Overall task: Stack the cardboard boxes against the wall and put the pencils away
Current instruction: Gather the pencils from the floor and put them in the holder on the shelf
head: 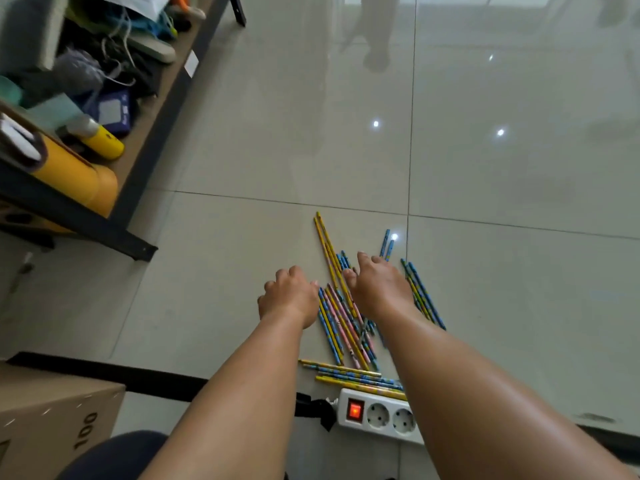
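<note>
Pencils (341, 327) scattered on floor tile (225, 271), power strip (377, 415) just beside nearest ones. Our left hand (289, 297) loosely curled, empty, beside them; right hand (377, 287) over them, grip we cannot tell. Cardboard box (52, 410) lower left.

I work from a single view, a wide-angle camera worn on the person's head. It faces forward and steeply down at the tiled floor (242, 150). Both forearms run up from the bottom edge to the left hand (289, 297) and right hand (379, 289), which sit near the middle of the picture. The pencils (341, 323) lie close beneath the lens, just beyond a power strip (377, 415) at the lower edge. The wide lens bends the borders, so a shelf (86, 221) leans in from the upper left. A cardboard box (52, 410) fills the lower left corner, and the far floor reaches the top edge.
</note>
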